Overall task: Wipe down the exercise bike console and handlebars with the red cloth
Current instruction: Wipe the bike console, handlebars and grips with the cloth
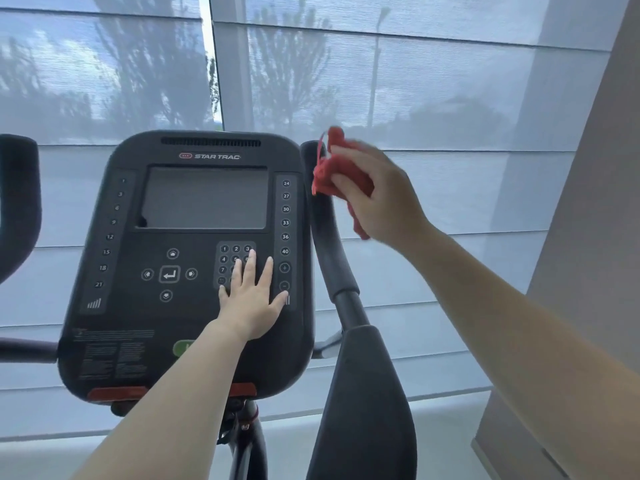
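Observation:
The black exercise bike console point(194, 306) fills the middle of the view, with a grey screen point(204, 197) and button pads. My left hand point(249, 299) lies flat on the number keypad, fingers straight and spread. My right hand point(374, 195) grips the bunched red cloth point(329, 168) at the top of the right handlebar point(329, 244), the cloth touching the black grip. The left handlebar point(19, 202) curves at the left edge, with no hand on it.
A padded black armrest point(367, 393) sits below the right handlebar. Large windows with sheer roller blinds point(433, 81) stand behind the bike. A pale wall corner point(588, 237) rises on the right. The bike's stem point(246, 441) drops below the console.

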